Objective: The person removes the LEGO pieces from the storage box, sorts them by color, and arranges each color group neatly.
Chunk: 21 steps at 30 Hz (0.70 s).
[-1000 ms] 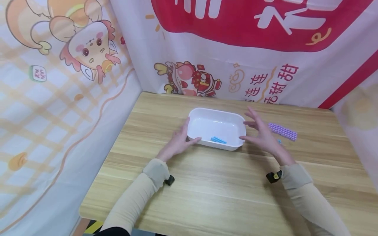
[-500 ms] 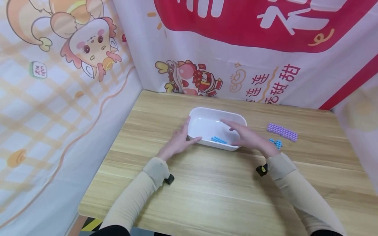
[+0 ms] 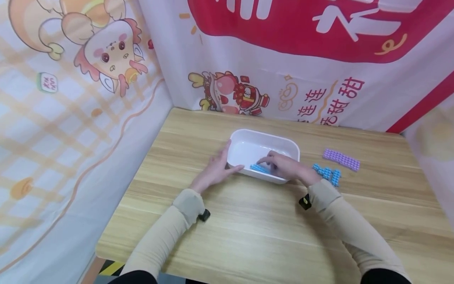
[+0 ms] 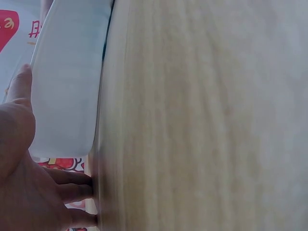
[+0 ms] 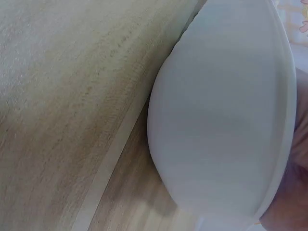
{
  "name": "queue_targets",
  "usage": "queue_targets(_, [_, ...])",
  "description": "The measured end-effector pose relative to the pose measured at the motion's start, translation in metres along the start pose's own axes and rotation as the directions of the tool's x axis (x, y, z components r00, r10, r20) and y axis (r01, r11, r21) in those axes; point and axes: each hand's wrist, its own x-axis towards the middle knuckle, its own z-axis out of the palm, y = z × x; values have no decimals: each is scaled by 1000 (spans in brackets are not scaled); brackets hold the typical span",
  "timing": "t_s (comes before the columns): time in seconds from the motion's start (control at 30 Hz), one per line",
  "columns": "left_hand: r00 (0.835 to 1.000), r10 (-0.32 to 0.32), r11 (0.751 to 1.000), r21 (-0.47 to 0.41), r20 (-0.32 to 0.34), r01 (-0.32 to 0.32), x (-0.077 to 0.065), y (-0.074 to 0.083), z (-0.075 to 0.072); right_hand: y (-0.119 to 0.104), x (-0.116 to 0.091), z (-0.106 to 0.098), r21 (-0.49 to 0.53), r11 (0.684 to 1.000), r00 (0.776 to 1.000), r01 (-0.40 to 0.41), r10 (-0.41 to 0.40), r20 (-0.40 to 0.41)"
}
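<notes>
A white plastic basin (image 3: 244, 152) stands on the wooden table. My left hand (image 3: 218, 167) touches its left end, with the thumb straight along the front rim. In the left wrist view, the other fingers (image 4: 74, 192) extend beyond the basin's end down toward the tabletop. Reaching over the right end into the basin is my right hand (image 3: 281, 165), its fingers bent and the fingertips right at a light-blue knobbly strip (image 3: 258, 169). I cannot tell whether they pinch it. The basin's wall (image 5: 221, 115) hides most of that hand in the right wrist view.
Right of the basin lie light-blue knobbly pieces (image 3: 335, 177), partly beside the right forearm. Behind them is a purple knobbly rectangular piece (image 3: 341, 159). Printed cloth (image 3: 276, 63) hangs along the table's back edge and on the left. The table (image 3: 248, 228) extends toward the front.
My right hand has moved from the basin's right end leftward and down into it, reaching the blue strip. The blue pieces on the table have come into view. My left hand stays in place.
</notes>
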Motion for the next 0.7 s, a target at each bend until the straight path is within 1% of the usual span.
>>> queue_targets(0.2, [1000,0,1000,4,3,0,-1,-2,-3,26,14,21,24,999,997,-24,22,74])
queue_targets(0.27, [1000,4,1000,11,5,-4,-1,-2,-3,32,17,26,29,999,997,-18,16,77])
queue_targets(0.3, [1000,5,1000,11,5,-5,-1,-2,-3,34,18,28,23,1000,998,-6,4,67])
queue_targets(0.37, [1000,4,1000,11,2,-5,-1,-1,-3,35,18,29,22,1000,999,-8,7,49])
queue_targets(0.43, [1000,4,1000,13,-4,-4,-2,0,-3,35,19,29,28,999,999,-25,24,28])
queue_targets(0.53, [1000,0,1000,11,-11,0,-2,1,-3,32,21,29,45,995,996,-88,88,-8])
queue_targets(0.63, [1000,-2,1000,10,-12,2,-1,0,-1,19,18,26,61,989,987,-138,143,-77])
queue_targets(0.7, [1000,-3,1000,11,-7,3,-1,0,0,5,13,18,79,981,975,-180,188,-117])
